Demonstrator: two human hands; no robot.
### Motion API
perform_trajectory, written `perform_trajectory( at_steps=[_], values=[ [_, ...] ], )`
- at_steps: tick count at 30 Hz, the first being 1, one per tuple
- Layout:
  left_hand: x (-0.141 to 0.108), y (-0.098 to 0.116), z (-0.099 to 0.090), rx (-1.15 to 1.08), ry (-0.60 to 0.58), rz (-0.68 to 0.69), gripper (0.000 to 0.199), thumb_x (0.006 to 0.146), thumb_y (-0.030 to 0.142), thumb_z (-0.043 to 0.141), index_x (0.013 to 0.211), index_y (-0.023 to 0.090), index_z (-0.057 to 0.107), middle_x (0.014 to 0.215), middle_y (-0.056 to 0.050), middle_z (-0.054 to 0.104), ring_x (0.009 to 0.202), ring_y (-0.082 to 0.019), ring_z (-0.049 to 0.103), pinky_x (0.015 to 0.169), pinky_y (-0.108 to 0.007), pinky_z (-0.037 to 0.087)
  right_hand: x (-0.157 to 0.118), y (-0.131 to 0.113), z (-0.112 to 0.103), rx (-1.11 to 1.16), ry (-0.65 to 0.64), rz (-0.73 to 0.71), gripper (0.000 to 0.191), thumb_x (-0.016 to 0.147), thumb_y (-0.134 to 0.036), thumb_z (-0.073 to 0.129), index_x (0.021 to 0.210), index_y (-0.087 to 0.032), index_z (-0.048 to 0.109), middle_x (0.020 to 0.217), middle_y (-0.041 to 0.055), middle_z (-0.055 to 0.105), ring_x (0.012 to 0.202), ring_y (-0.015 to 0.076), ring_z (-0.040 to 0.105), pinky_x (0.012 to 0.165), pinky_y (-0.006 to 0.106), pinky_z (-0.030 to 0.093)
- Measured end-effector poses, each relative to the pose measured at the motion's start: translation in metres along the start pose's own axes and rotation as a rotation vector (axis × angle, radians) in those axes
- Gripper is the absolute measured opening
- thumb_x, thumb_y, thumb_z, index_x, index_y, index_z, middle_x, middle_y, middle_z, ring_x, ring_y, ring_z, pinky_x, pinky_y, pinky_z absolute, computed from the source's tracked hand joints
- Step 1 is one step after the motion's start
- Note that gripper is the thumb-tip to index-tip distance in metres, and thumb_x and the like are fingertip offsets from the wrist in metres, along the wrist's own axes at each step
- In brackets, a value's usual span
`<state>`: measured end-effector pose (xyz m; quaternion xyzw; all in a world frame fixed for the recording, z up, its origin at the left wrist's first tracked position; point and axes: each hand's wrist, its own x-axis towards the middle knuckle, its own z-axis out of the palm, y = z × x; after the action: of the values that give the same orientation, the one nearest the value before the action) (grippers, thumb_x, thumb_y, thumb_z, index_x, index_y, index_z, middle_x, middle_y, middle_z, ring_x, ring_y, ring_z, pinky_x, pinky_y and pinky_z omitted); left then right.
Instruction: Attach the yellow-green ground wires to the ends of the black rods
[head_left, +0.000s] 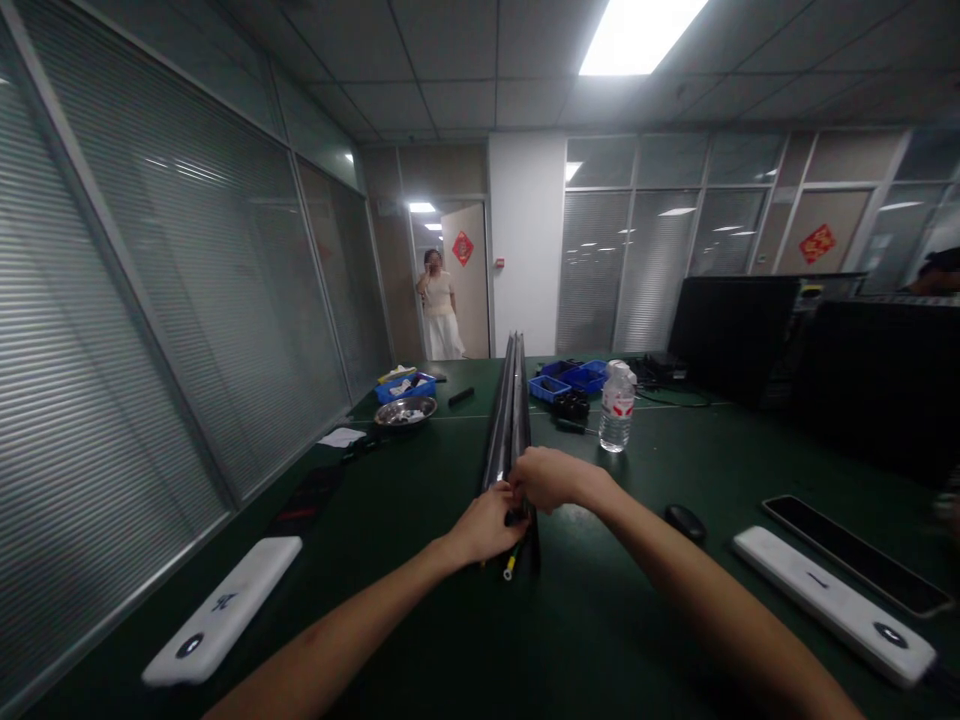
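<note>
A long dark rail (501,440) with a groove along its length lies on the green table, pointing away from me. My left hand (486,527) is closed at the near end of the rail, its fingertips over the groove. Just beyond, my right hand (551,478) is closed too, knuckles up and fingers pinched down at the rail, close to the left fingertips. What the fingers pinch is hidden. From under my left fingers a thin wire sticks out, ending in a ring terminal (509,568) with a yellow sleeve.
Left: a metal bowl (405,412), blue tray (406,388) and white power bank (225,610). Right: a water bottle (616,410), blue bins (574,378), screwdriver (571,426), mouse (685,522), phone (855,555), second power bank (832,603) and monitors (735,335). A person (439,305) stands in the doorway.
</note>
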<state>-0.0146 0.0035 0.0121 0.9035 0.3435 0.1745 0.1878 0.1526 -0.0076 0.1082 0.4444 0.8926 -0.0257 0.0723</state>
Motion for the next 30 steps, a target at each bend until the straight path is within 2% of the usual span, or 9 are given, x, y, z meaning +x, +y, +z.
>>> perform_trajectory(
  at_steps=[5,9,12,15,17,21,25,30],
  values=[
    [0.0,0.002,-0.003,-0.021,-0.012,0.031,0.016,0.088,0.028,0.057,0.095,0.022,0.07,0.11,-0.005,0.069,0.12,-0.024,0.054,0.099,-0.033,0.047,0.002,0.0,0.003,0.263,-0.148,0.094,0.028,0.093,-0.021,0.05,0.093,-0.005,0.073,0.076,0.0133,0.076,0.055,0.0158,0.071,0.05,0.018,0.049],
    [0.0,-0.001,-0.001,-0.013,-0.027,0.02,0.016,0.089,0.029,0.057,0.096,0.022,0.07,0.112,-0.005,0.068,0.122,-0.024,0.053,0.098,-0.034,0.046,0.0,0.003,0.003,0.305,-0.17,0.124,0.031,0.094,-0.02,0.045,0.093,-0.005,0.073,0.074,0.0122,0.075,0.051,0.0147,0.069,0.047,0.018,0.048],
    [0.0,-0.002,0.0,-0.01,-0.004,-0.011,0.018,0.09,0.032,0.056,0.096,0.021,0.069,0.115,-0.006,0.066,0.116,-0.024,0.056,0.096,-0.034,0.047,-0.005,0.003,-0.002,0.195,-0.116,0.055,0.026,0.091,-0.017,0.049,0.093,-0.011,0.074,0.072,0.0091,0.075,0.058,0.016,0.071,0.052,0.019,0.048],
    [0.0,-0.002,0.001,-0.036,0.015,-0.052,0.023,0.094,0.037,0.053,0.095,0.02,0.069,0.12,-0.007,0.063,0.11,-0.022,0.059,0.093,-0.034,0.049,-0.009,0.002,-0.006,0.042,0.02,0.014,0.022,0.084,-0.015,0.057,0.097,-0.017,0.076,0.082,0.0094,0.077,0.079,0.0214,0.074,0.059,0.021,0.047],
    [0.0,-0.001,0.0,-0.043,0.002,-0.064,0.023,0.094,0.037,0.053,0.096,0.02,0.069,0.122,-0.007,0.063,0.112,-0.023,0.059,0.093,-0.034,0.049,-0.009,0.001,-0.007,0.02,0.052,0.015,0.024,0.082,-0.015,0.06,0.1,-0.019,0.076,0.088,0.0095,0.077,0.085,0.0226,0.074,0.059,0.021,0.045],
    [0.001,0.0,-0.002,-0.015,-0.038,-0.012,0.019,0.091,0.03,0.057,0.099,0.022,0.071,0.122,-0.005,0.065,0.12,-0.025,0.054,0.099,-0.036,0.047,-0.006,0.0,-0.004,0.073,-0.016,0.05,0.025,0.082,-0.012,0.058,0.098,-0.018,0.075,0.077,0.0069,0.076,0.071,0.0183,0.073,0.054,0.019,0.043],
    [0.003,-0.002,0.0,0.01,-0.021,0.053,0.018,0.089,0.025,0.057,0.099,0.022,0.072,0.115,-0.004,0.068,0.12,-0.024,0.053,0.103,-0.036,0.044,-0.004,0.0,-0.002,0.197,-0.114,0.076,0.028,0.091,-0.018,0.047,0.095,-0.013,0.074,0.07,0.0079,0.074,0.054,0.0154,0.07,0.049,0.018,0.045],
    [0.002,-0.003,0.0,0.015,-0.051,0.045,0.019,0.091,0.025,0.056,0.103,0.024,0.07,0.116,-0.003,0.068,0.123,-0.023,0.051,0.103,-0.036,0.043,-0.002,0.0,-0.001,0.303,-0.184,0.142,0.032,0.092,-0.02,0.043,0.09,-0.007,0.072,0.071,0.011,0.074,0.05,0.0155,0.069,0.045,0.018,0.047]
  ],
)
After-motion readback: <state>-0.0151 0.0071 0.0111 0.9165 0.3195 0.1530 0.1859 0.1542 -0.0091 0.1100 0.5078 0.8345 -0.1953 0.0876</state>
